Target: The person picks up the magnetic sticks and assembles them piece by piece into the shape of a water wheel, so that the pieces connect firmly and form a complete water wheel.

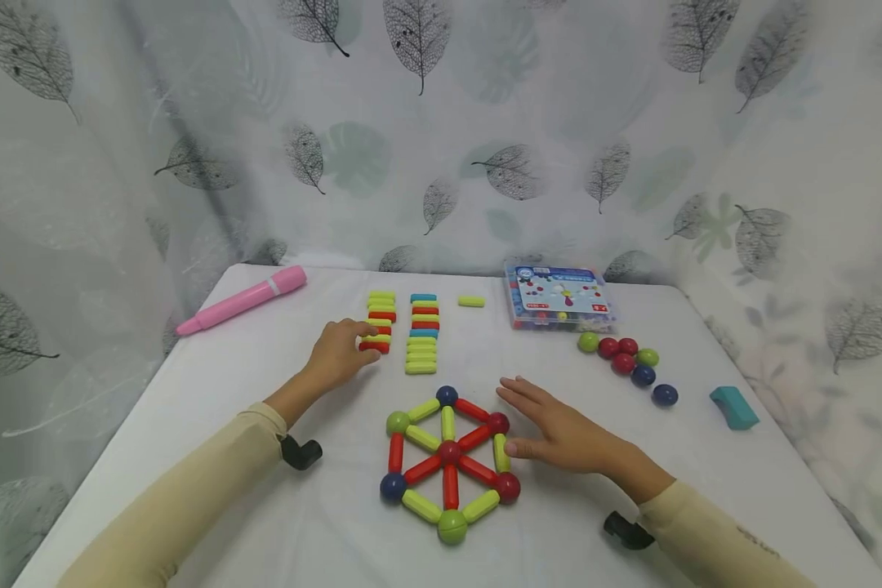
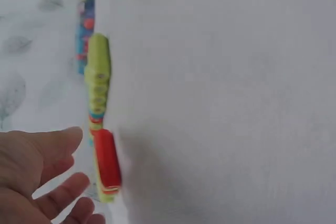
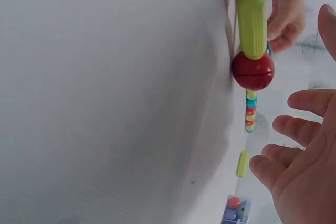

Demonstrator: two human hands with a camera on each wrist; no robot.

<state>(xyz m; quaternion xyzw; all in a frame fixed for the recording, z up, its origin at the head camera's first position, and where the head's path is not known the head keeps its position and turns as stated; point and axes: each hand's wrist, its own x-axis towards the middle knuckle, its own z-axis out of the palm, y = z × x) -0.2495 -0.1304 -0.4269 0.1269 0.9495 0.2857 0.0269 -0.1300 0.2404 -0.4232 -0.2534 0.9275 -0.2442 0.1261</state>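
Observation:
A flat hexagon of red and yellow-green rods joined by coloured balls lies on the white table, with a red ball (image 1: 449,452) at its centre. My left hand (image 1: 338,355) reaches over the left column of rods, its thumb and fingers apart beside a red rod (image 2: 107,160). The second column of rods (image 1: 422,343), red, blue and yellow-green, lies just right of it. My right hand (image 1: 569,429) hovers at the hexagon's right side with fingers extended. Its thumb is close to a yellow-green rod (image 3: 252,25) between two red balls.
A lone yellow-green rod (image 1: 471,301) lies near the back edge. Beside it stands a clear box with a printed label (image 1: 562,290). Several loose balls (image 1: 623,363) and a teal block (image 1: 735,407) lie at right. A pink pen-shaped object (image 1: 242,300) rests back left.

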